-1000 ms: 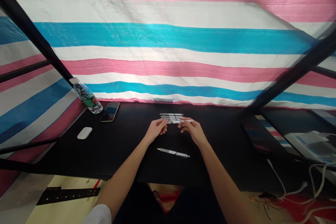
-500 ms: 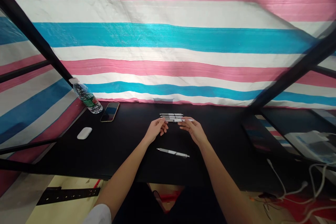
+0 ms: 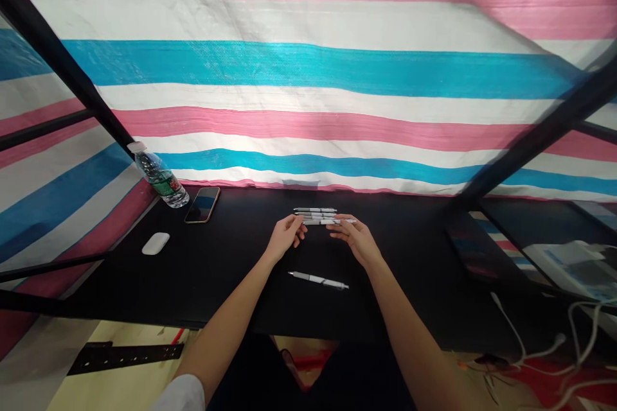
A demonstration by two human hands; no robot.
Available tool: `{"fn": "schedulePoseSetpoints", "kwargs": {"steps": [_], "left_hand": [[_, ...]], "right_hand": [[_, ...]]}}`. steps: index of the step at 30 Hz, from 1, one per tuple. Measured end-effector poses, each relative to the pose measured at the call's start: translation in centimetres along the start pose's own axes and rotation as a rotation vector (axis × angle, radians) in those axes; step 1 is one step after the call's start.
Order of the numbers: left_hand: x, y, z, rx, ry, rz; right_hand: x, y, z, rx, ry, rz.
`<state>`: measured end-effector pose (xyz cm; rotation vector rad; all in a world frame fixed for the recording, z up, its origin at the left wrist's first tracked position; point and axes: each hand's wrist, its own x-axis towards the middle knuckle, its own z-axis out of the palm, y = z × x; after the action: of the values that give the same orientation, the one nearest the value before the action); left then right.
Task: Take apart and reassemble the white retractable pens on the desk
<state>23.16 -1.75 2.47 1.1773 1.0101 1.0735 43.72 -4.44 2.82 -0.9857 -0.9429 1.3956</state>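
Several white retractable pens (image 3: pixel 314 212) lie side by side on the black table top, pointing left and right. The nearest white pen (image 3: pixel 330 221) lies across the gap between my hands. My right hand (image 3: pixel 354 237) has its fingers on that pen's right half. My left hand (image 3: pixel 286 237) is curled, with its fingertips at the pen's left end, and I cannot tell whether they grip it. Nearer to me, below both hands, a separate white pen (image 3: pixel 318 280) lies alone.
A white computer mouse (image 3: pixel 155 243), a smartphone (image 3: pixel 202 205) and a plastic water bottle (image 3: pixel 160 178) stand at the left of the black table (image 3: pixel 231 282). Black frame poles cross the striped tarpaulin (image 3: pixel 308 70) behind. White cables (image 3: pixel 573 347) lie at the lower right.
More of the pen between my hands shows at its left end, and my left hand has shifted slightly left. The other pens, the table objects and my right hand look nearly unchanged.
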Motion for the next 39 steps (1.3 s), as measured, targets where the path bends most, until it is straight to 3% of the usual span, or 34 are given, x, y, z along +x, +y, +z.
{"fn": "schedulePoseSetpoints", "kwargs": {"steps": [8,14,20,26,32,39], "left_hand": [[-0.11,0.12,-0.19,0.062,-0.037,0.106],[0.15,-0.39,-0.31,0.133,0.0,-0.002],[0.02,-0.18,-0.3,0.094,-0.057,0.089],[0.16,-0.49,-0.41,0.161,-0.025,-0.008],[-0.1,0.26,-0.55,0.146,-0.101,0.074],[-0.05,0.41,-0.92,0.394,-0.103,0.086]], "right_hand": [[0.03,-0.14,0.11,0.01,0.036,0.0],[0.01,-0.12,0.07,-0.001,0.024,-0.006],[-0.05,-0.28,0.23,0.013,0.045,-0.001],[-0.01,-0.17,0.17,0.01,0.032,0.002],[0.03,-0.19,0.1,0.038,0.046,0.004],[0.02,0.05,0.04,0.01,0.001,0.006]]}}
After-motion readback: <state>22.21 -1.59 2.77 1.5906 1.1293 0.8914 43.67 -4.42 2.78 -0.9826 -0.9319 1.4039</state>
